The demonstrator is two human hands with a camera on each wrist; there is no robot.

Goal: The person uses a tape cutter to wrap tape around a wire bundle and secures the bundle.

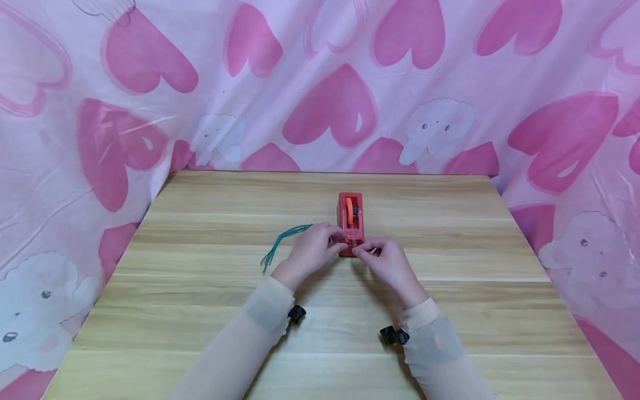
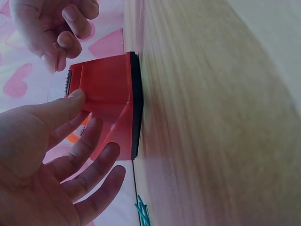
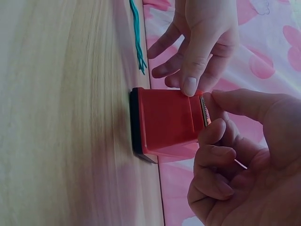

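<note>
Around the dispenser [image 3: 167, 115], twelve pointing to the far edge: at four o'clock the right hand [image 1: 390, 261] brings thumb and forefinger together by the blade [image 3: 205, 111], apparently pinching the clear end of the tape [image 1: 349, 211], too thin to confirm. At eight, the left hand [image 1: 315, 244], fingers loosely spread, seems to rest its thumb on the dispenser, probably steadying it. Ties [image 1: 283, 235] lie beyond that hand, toward nine. The dispenser stands upright mid-tabletop [image 1: 450, 266], blade at six, likely for easy reach. Cloth [image 1: 390, 89] hangs at twelve.
</note>
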